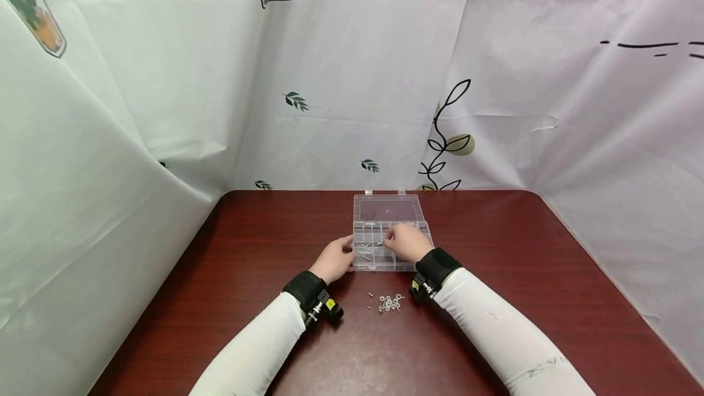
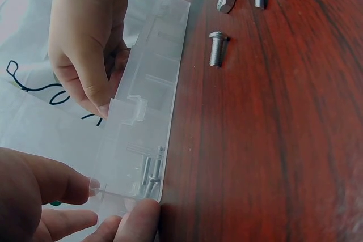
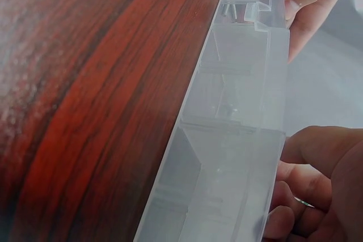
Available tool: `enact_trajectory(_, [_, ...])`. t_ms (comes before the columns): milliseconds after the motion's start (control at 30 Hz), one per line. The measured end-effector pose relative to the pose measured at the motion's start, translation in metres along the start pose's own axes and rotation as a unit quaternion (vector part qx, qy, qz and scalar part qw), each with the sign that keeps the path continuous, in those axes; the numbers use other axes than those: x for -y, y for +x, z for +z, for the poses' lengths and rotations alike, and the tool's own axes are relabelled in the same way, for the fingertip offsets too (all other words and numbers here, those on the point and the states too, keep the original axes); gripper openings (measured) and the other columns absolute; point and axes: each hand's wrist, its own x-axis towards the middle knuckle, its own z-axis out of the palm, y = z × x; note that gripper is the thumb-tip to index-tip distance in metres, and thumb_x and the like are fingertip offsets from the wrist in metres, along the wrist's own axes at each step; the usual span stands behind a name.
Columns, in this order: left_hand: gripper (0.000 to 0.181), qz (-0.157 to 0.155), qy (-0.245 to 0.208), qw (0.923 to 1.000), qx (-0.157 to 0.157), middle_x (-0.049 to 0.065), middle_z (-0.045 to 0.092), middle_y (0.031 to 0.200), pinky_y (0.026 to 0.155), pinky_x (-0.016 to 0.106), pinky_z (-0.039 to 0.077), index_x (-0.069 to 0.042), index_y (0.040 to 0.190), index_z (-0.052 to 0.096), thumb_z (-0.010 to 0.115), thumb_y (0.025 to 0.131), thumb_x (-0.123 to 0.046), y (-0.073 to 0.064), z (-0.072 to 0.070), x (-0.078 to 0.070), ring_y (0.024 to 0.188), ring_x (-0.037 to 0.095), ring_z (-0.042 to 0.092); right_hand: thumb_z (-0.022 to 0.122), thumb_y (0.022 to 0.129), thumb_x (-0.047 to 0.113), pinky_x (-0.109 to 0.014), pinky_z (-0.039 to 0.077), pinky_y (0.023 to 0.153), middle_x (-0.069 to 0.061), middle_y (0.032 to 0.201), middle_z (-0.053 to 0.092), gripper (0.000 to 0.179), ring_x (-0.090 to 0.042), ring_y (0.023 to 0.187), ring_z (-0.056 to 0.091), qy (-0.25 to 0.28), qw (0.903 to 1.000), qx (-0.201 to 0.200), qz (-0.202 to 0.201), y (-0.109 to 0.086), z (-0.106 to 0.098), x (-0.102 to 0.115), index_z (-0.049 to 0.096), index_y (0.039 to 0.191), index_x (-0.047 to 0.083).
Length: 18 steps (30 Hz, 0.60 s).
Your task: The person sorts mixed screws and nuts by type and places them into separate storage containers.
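Note:
A clear plastic compartment box point(image 1: 379, 266) stands on the table with its lid point(image 1: 387, 208) tipped back. My left hand point(image 1: 332, 260) holds the box's left front corner, with thumb and fingers bent about its wall. Several thin screws point(image 2: 150, 175) lie in the compartments beside that hand. Over the box's right half, my right hand point(image 1: 408, 242) reaches in with bent fingers. A small grey piece point(image 1: 379, 244) shows by its fingertips; whether they pinch it, I cannot tell. In front of the box lies a small heap of washers and screws point(image 1: 389, 303).
A loose screw point(image 2: 216, 49) lies apart from the heap, near the box. The dark red wooden table point(image 1: 275, 219) meets white patterned cloth point(image 1: 341, 78) at the back and both sides. Each wrist carries a black strap with a camera.

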Motion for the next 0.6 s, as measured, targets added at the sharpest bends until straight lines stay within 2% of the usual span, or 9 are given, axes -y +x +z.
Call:
enact_trajectory(300, [0.053, -0.003, -0.004, 1.0, -0.005, 0.023, 0.058, 0.125, 0.07, 0.031, 0.061, 0.004, 0.149, 0.039, 0.052, 0.098, -0.003, 0.002, 0.001, 0.001, 0.095, 0.025, 0.067, 0.069, 0.093, 0.024, -0.03, 0.041, 0.054, 0.002, 0.068, 0.057, 0.016, -0.016, 0.058, 0.05, 0.008, 0.9999, 0.013, 0.004, -0.006, 0.0, 0.001, 0.066, 0.081, 0.014])
enact_trajectory(433, [0.054, -0.002, 0.001, 1.0, -0.009, 0.022, 0.058, 0.124, 0.069, 0.031, 0.061, 0.004, 0.148, 0.04, 0.053, 0.097, -0.002, 0.002, 0.001, -0.001, 0.092, 0.025, 0.067, 0.068, 0.093, 0.022, -0.03, 0.04, 0.053, 0.003, 0.068, 0.055, 0.013, -0.015, 0.059, 0.048, 0.009, 0.9998, 0.011, -0.016, -0.013, -0.002, 0.002, 0.067, 0.083, 0.015])
enact_trajectory(600, [0.054, 0.003, 0.004, 1.0, -0.008, 0.02, 0.059, 0.121, 0.068, 0.03, 0.061, 0.004, 0.148, 0.041, 0.052, 0.096, -0.001, 0.002, 0.002, 0.0, 0.092, 0.024, 0.067, 0.07, 0.091, 0.021, -0.029, 0.041, 0.055, 0.007, 0.068, 0.052, 0.009, -0.011, 0.061, 0.047, -0.006, 0.9979, -0.005, -0.064, -0.027, -0.004, 0.001, 0.067, 0.083, 0.018])
